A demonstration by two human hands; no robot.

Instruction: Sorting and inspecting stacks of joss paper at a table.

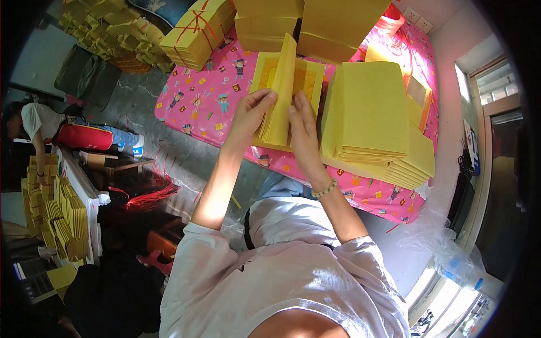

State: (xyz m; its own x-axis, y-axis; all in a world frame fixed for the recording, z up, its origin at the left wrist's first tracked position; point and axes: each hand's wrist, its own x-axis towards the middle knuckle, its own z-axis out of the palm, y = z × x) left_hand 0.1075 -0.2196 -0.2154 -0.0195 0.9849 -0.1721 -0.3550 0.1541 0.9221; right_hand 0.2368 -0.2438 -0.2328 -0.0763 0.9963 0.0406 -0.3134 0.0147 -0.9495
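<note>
My left hand (253,117) pinches the left edge of a thin stack of yellow paper sheets (284,84), which stands on edge, slightly tilted. My right hand (304,125), with a beaded bracelet at its wrist, lies against the right side of that stack, fingers stretched out. Beneath it is a flat yellow piece with an orange-patterned middle (308,79), partly hidden by the stack and my hands. Just right of my right hand lies a thick pile of yellow paper (374,104).
A pink printed cloth (191,110) covers the table. At its far side are a red-tied yellow bundle (197,34) and tall yellow stacks (338,28). Another person (42,121) bends over yellow bundles (65,217) at left. Red strings (149,197) lie below; a clear plastic bag (459,262) is at lower right.
</note>
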